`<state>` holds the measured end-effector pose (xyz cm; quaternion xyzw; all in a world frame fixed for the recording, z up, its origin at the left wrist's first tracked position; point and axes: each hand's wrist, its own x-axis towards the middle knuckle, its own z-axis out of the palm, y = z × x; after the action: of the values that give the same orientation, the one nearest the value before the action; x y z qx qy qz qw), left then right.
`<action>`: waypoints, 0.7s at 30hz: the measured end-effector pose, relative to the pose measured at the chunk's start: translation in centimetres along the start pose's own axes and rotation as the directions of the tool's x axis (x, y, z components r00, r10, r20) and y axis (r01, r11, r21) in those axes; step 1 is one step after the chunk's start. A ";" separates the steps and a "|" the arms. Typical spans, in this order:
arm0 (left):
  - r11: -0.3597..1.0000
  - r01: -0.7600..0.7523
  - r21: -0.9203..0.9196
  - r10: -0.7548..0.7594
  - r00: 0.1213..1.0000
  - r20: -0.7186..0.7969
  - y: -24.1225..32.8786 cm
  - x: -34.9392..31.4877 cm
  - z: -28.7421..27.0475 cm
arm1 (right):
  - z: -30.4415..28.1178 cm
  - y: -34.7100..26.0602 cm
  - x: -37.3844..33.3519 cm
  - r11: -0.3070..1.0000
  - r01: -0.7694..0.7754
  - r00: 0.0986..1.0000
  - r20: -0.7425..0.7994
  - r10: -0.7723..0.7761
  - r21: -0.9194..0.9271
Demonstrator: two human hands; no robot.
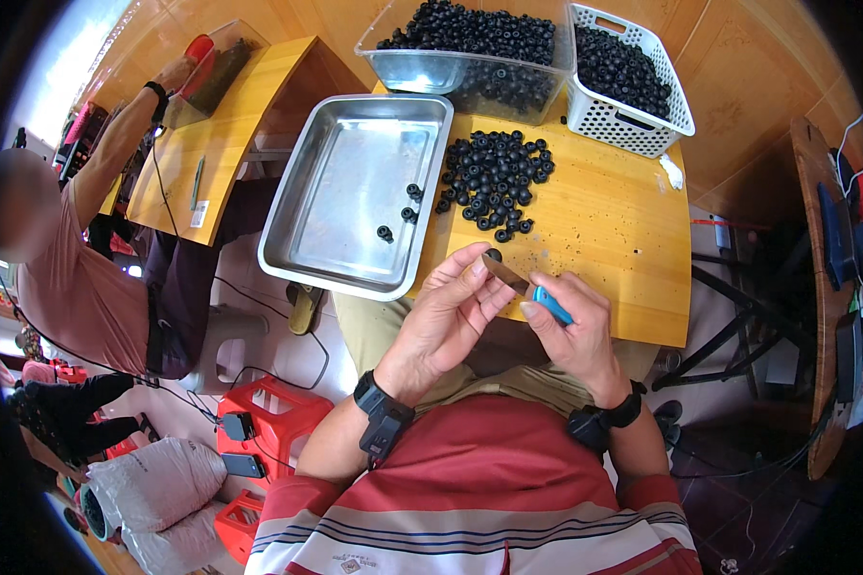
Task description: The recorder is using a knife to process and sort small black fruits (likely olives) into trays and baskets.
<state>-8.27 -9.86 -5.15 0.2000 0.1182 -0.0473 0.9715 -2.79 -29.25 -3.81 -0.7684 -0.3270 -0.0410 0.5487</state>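
Note:
My right hand [573,321] grips a small knife [527,290] with a blue handle, its blade pointing left toward my left hand [448,309]. The left hand's fingertips pinch a small black ring-shaped part [493,255] right at the blade tip. Both hands hover over the near edge of a small wooden table [609,225]. A heap of the same black round parts [494,182] lies on the table just beyond my hands.
A steel tray [331,206] holding three black parts overhangs the table's left side. A clear plastic bin [431,69] and a white basket [609,120], both full of black parts, stand at the back. Another person [77,249] sits at a second wooden table [216,134] on the left.

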 end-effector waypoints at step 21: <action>0.995 -0.056 0.079 0.039 0.978 0.205 0.6 -2.2 2.2 | -1.7 3.5 -0.7 0.919 -0.335 0.929 -0.091 0.359 0.210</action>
<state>-9.88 -10.13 -2.39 0.2375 0.0117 -0.0494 0.9701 -0.95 -31.71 -6.27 -0.7539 -0.1520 0.0395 0.6380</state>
